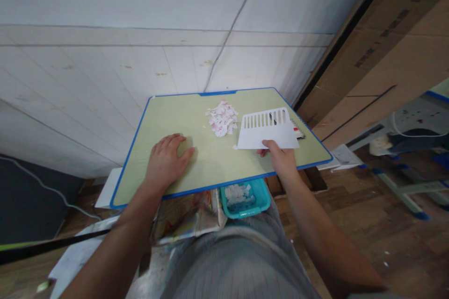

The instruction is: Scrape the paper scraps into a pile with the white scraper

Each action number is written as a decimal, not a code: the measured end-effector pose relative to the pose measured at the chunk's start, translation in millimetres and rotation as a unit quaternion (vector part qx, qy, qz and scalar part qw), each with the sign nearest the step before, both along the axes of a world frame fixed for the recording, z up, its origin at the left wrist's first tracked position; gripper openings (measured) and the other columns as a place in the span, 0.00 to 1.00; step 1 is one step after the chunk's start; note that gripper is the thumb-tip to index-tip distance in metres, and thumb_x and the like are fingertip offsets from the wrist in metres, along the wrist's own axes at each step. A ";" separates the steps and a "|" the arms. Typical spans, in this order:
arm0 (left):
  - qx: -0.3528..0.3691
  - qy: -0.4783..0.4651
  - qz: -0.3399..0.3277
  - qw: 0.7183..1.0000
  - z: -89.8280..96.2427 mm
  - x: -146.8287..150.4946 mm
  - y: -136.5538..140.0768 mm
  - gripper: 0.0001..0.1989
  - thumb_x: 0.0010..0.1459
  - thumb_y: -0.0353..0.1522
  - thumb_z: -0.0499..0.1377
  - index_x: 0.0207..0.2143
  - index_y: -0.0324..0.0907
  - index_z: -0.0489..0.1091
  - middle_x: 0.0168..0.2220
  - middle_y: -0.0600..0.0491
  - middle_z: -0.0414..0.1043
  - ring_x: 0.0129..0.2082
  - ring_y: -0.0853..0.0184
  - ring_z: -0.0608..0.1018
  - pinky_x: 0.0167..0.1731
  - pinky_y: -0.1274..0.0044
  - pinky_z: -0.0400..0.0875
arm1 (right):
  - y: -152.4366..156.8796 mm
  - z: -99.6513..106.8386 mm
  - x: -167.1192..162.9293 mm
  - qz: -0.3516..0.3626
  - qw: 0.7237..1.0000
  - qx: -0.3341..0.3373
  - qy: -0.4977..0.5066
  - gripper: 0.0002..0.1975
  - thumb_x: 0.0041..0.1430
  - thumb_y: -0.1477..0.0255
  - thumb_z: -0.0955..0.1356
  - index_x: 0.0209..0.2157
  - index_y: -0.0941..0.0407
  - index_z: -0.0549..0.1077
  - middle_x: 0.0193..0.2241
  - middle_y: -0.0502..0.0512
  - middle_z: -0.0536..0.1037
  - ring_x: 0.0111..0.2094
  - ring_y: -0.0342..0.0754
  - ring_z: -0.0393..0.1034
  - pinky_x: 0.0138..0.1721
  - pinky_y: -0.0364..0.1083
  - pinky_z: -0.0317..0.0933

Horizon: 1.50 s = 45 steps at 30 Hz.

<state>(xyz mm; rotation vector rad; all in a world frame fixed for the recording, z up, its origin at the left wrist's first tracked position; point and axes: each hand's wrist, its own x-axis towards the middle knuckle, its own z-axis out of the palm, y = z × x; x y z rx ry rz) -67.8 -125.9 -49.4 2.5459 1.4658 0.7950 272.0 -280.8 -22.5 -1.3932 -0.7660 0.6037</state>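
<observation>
My right hand pinches the near edge of a white card between thumb and fingers. A row of narrow slots is cut along the card's far side. Flat on the pale green tabletop, at left of the middle, rests my left hand, its fingers stretched and holding nothing. Between the hands and farther back lies a heap of small white and pinkish paper scraps. Just right of the card sits a small red and white item, partly covered and blurred, so its kind is unclear.
Below the table's front edge, a turquoise basket holds white scraps. Beside it is a crumpled patterned bag. A white wall stands behind the table, with a cable running down it. Large cardboard rises at the right.
</observation>
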 end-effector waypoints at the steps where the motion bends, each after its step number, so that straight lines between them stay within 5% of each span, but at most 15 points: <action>1: -0.001 0.001 0.001 1.000 0.2 0.1 -0.2 0.26 0.77 0.49 0.60 0.65 0.45 0.83 0.75 0.37 0.85 0.78 0.42 0.82 0.84 0.48 0.70 | -0.7 1.4 -0.5 -0.002 1.000 0.000 0.002 0.09 0.52 0.60 0.77 0.26 0.48 0.79 0.20 0.51 0.82 0.23 0.52 0.73 0.28 0.51 0.74; 6: -0.008 0.005 -0.001 1.000 2.1 0.6 -0.9 0.27 0.77 0.48 0.60 0.66 0.43 0.83 0.75 0.35 0.84 0.78 0.41 0.82 0.84 0.48 0.70 | -3.6 8.7 -2.6 0.013 1.000 -0.001 0.029 0.09 0.47 0.62 0.77 0.28 0.49 0.78 0.19 0.48 0.78 0.19 0.51 0.69 0.21 0.50 0.68; 34: -0.011 0.000 0.002 1.000 1.1 0.6 4.5 0.27 0.76 0.49 0.61 0.65 0.44 0.85 0.74 0.37 0.86 0.77 0.41 0.83 0.83 0.48 0.72 | -5.4 10.3 -0.8 0.092 0.993 -0.022 0.072 0.13 0.40 0.63 0.79 0.30 0.51 0.80 0.20 0.49 0.80 0.15 0.48 0.67 0.17 0.47 0.65; 41: -0.019 0.020 0.010 1.000 2.1 2.9 3.9 0.27 0.77 0.48 0.61 0.67 0.44 0.85 0.75 0.36 0.85 0.78 0.40 0.82 0.82 0.47 0.73 | 23.4 21.3 21.8 0.034 0.997 -0.047 0.041 0.14 0.43 0.57 0.76 0.29 0.50 0.77 0.19 0.53 0.80 0.17 0.50 0.72 0.19 0.46 0.67; 45: -0.014 0.027 0.016 0.999 3.1 4.3 2.8 0.26 0.78 0.47 0.62 0.67 0.43 0.85 0.74 0.34 0.85 0.78 0.40 0.83 0.81 0.48 0.75 | 57.6 41.7 52.1 0.003 0.993 -0.121 -0.016 0.08 0.47 0.63 0.75 0.28 0.50 0.76 0.16 0.55 0.79 0.15 0.52 0.72 0.17 0.45 0.64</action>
